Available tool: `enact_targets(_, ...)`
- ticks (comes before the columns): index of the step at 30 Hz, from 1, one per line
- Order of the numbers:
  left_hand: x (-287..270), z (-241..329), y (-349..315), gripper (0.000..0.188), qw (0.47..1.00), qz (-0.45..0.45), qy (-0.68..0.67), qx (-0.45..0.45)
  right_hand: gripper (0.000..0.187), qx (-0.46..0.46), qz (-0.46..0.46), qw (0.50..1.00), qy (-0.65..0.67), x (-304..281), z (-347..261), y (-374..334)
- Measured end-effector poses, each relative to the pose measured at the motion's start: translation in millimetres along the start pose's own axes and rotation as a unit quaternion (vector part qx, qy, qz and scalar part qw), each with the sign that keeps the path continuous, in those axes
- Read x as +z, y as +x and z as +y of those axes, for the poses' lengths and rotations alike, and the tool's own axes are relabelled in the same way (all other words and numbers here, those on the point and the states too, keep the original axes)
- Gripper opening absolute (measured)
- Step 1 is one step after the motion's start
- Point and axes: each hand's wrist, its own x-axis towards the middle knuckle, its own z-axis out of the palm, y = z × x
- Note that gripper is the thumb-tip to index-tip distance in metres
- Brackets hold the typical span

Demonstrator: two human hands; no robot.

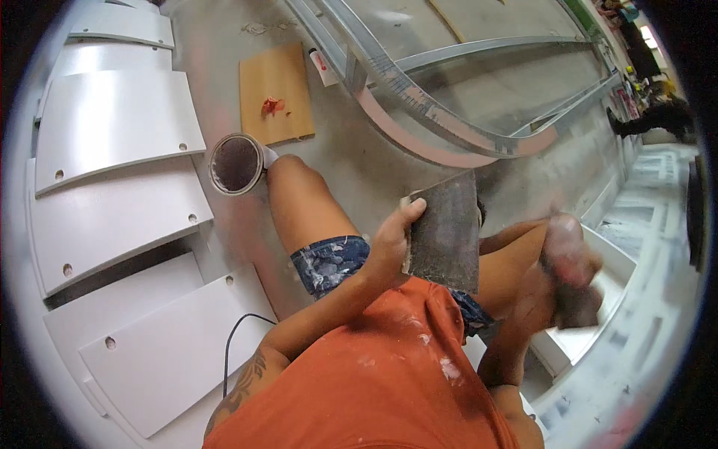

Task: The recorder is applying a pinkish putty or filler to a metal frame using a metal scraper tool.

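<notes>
My left hand (396,236) grips a flat, dark grey rectangular plate (446,238) by its left edge, with the thumb on its face. The plate is held up above my lap, between my bare legs. Near my bent right knee, my right hand (571,262) is smeared by motion. Below that hand shows a dark, blurred shape (580,307); I cannot make out what it is or whether the hand holds it. Beside my left knee stands an open round can (236,165) with a dark inside. A wooden board (273,78) beyond it carries a dab of red paste (272,106).
White curved panels (120,120) with holes lie overlapping along the left. A white and red tube (323,67) is next to a large curved metal frame (449,123) ahead. To my right are a white box-like piece (617,262) and a paint-smeared surface. A black cable (228,344) runs at left.
</notes>
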Motion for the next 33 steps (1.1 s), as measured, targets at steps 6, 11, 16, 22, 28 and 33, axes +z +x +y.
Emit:
enact_targets(6,4.7,-5.5,-0.2,0.035,0.993,-0.095,0.034,-0.054,0.035,0.01,-0.323,0.889,0.325,29.9,4.8,-18.9)
enact_targets(11,2.5,18.4,-8.8,0.034,0.968,-0.09,0.233,0.034,0.058,-0.15,-0.372,0.88,-0.253,23.1,53.9,5.0)
enact_targets(16,-1.4,36.2,-6.6,0.029,0.961,-0.065,0.248,0.102,0.047,-0.362,-0.437,0.8,-0.195,18.7,-43.4,69.8)
enact_targets(22,-4.5,41.3,-7.9,0.027,0.898,-0.014,0.42,0.129,0.034,-0.374,-0.515,0.707,-0.31,25.6,-66.6,88.4)
enact_targets(28,1.5,38.9,-8.9,0.028,0.901,-0.082,0.399,0.148,0.032,-0.355,-0.562,0.67,-0.328,26.3,-50.9,82.9)
enact_targets(33,2.7,43.3,-13.0,0.033,0.855,-0.057,0.492,0.154,0.036,-0.382,-0.541,0.676,-0.324,33.5,-32.7,79.4)
